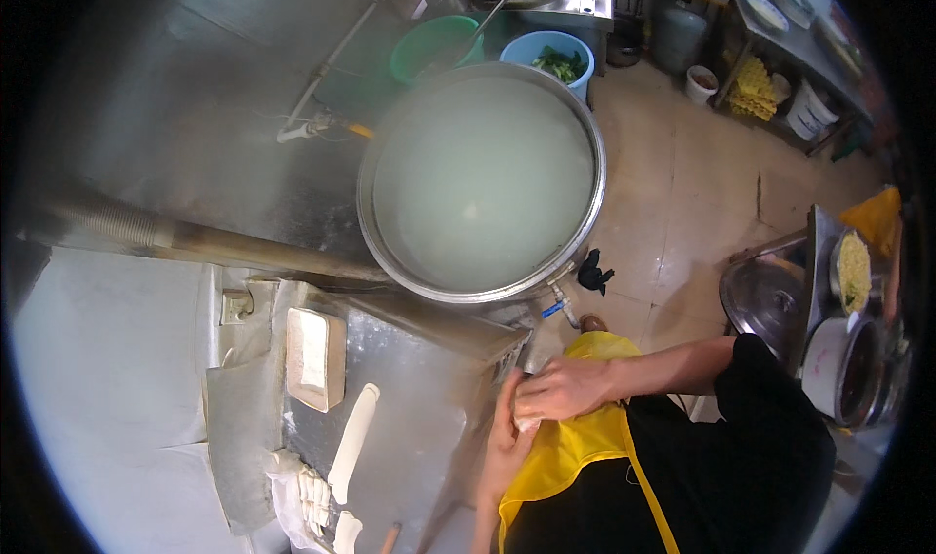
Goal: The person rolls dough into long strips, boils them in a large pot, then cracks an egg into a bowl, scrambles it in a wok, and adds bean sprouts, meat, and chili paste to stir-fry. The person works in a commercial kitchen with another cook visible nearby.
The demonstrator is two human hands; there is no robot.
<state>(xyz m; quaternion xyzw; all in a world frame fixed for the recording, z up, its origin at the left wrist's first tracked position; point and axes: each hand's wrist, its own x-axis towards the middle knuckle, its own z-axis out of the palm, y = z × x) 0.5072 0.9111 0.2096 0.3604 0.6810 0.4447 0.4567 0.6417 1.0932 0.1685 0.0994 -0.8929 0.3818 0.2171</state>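
My left hand [508, 430] and my right hand [567, 389] are together in front of the yellow apron [578, 444]. The right fingers lie over the left palm, and a small pale thing, perhaps cloth or dough, shows between them. Left of the hands, a long dough roll [355, 437] lies on the metal worktop [417, 408]. Several short dough pieces [314, 499] rest by a plastic sheet, near another dough piece [347, 532]. A tub of white flour [314, 356] stands at the worktop's back edge. Beyond the hands is a large round pot [482, 181] of cloudy, steaming liquid.
A valve with a blue handle [553, 310] juts from the pot's near side. Behind it stand a green basin [431, 45] and a blue basin [548, 49] with leafy greens. At the right are a shelf, a pot [841, 371] and a round lid [764, 298]. A wooden stick [391, 538] lies low.
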